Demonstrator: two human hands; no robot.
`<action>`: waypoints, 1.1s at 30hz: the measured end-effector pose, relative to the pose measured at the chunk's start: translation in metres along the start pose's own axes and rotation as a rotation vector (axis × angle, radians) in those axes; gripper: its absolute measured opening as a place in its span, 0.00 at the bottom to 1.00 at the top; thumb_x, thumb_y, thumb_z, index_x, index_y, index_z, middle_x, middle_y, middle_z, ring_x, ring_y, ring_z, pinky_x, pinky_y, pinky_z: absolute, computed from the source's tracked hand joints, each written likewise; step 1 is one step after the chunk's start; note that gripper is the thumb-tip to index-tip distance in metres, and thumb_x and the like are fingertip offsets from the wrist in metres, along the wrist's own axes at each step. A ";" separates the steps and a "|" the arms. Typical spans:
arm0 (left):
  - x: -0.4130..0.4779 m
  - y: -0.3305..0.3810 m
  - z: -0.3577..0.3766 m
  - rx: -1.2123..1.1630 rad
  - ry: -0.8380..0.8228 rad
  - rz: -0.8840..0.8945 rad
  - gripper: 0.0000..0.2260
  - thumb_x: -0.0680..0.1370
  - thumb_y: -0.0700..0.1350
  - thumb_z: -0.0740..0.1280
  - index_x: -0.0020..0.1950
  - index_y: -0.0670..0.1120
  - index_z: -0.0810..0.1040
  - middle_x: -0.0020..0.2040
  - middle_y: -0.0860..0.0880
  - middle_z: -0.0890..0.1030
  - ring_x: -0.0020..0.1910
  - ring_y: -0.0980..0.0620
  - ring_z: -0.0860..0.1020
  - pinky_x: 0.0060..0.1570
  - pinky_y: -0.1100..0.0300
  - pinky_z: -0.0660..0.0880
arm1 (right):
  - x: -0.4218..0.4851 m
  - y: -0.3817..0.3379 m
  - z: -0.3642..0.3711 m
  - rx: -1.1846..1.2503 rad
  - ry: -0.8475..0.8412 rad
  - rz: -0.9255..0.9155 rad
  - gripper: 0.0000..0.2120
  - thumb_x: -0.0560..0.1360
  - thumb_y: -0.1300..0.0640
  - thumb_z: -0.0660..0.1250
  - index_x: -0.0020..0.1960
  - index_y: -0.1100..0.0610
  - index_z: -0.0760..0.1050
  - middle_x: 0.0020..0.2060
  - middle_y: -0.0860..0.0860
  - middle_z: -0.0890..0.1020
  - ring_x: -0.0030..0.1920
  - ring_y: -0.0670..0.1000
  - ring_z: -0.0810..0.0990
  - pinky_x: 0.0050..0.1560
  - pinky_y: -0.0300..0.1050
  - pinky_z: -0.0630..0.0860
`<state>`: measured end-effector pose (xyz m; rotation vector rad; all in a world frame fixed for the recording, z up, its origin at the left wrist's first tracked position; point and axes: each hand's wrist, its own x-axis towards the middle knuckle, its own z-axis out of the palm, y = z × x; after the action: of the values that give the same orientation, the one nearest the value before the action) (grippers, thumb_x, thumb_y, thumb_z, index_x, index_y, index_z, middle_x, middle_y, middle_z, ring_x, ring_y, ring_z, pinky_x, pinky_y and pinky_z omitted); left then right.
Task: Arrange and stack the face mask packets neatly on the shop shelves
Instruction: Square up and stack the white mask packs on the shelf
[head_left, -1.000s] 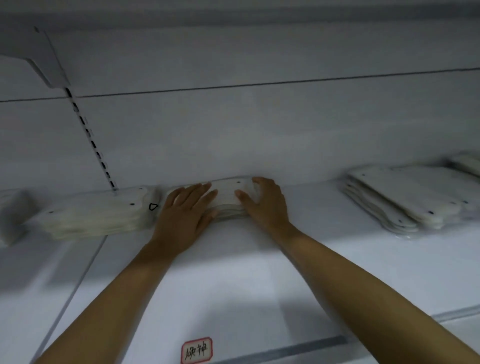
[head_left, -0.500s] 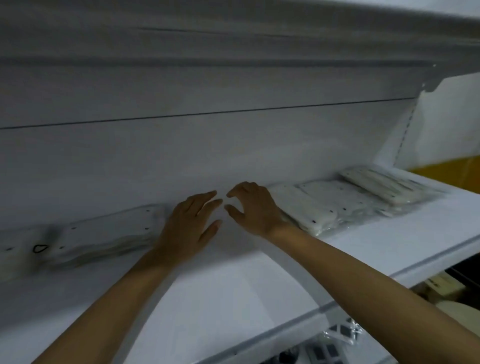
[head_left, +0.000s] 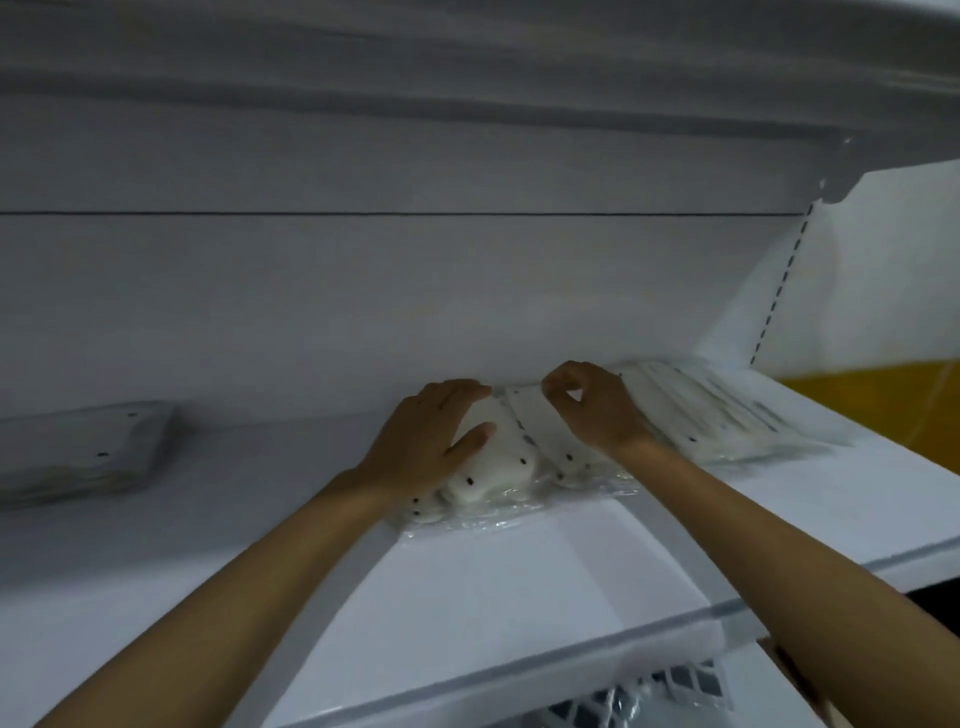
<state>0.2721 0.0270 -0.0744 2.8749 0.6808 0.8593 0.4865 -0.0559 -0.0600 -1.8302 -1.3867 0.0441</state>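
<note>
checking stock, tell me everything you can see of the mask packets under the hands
The mask packets are white, with black dots, in crinkly clear wrap, lying overlapped and askew at the back of the white shelf. The left hand rests flat on the left packet; the right hand pinches the next packet's far edge.

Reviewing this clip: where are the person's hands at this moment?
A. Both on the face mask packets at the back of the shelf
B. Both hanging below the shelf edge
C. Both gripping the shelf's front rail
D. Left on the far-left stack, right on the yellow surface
A: the left hand lies over one face mask packet, while the right hand pinches the neighbouring packet against the shelf's back panel.
</note>
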 end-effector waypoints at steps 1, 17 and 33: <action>0.004 0.002 0.004 -0.016 -0.002 -0.057 0.32 0.76 0.64 0.47 0.72 0.48 0.69 0.71 0.49 0.71 0.68 0.48 0.70 0.64 0.55 0.65 | 0.003 0.007 -0.001 0.019 -0.014 -0.004 0.04 0.77 0.59 0.66 0.48 0.56 0.81 0.48 0.52 0.83 0.52 0.52 0.81 0.53 0.45 0.75; -0.003 0.029 0.056 -0.141 0.198 -0.594 0.28 0.74 0.62 0.51 0.65 0.49 0.76 0.73 0.50 0.67 0.73 0.49 0.63 0.71 0.56 0.58 | -0.021 0.007 0.054 -0.047 -0.160 -0.091 0.21 0.79 0.46 0.55 0.65 0.55 0.73 0.58 0.54 0.80 0.57 0.55 0.78 0.60 0.50 0.70; 0.005 0.009 0.032 -1.214 0.394 -1.003 0.18 0.73 0.43 0.73 0.61 0.42 0.77 0.55 0.40 0.82 0.50 0.41 0.82 0.49 0.45 0.80 | -0.029 -0.005 0.042 -0.005 -0.199 -0.154 0.22 0.76 0.44 0.64 0.67 0.51 0.71 0.50 0.51 0.83 0.54 0.52 0.80 0.68 0.46 0.64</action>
<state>0.2960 0.0229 -0.0971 1.0988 0.9798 1.0642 0.4512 -0.0554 -0.0973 -1.7547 -1.6638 0.1462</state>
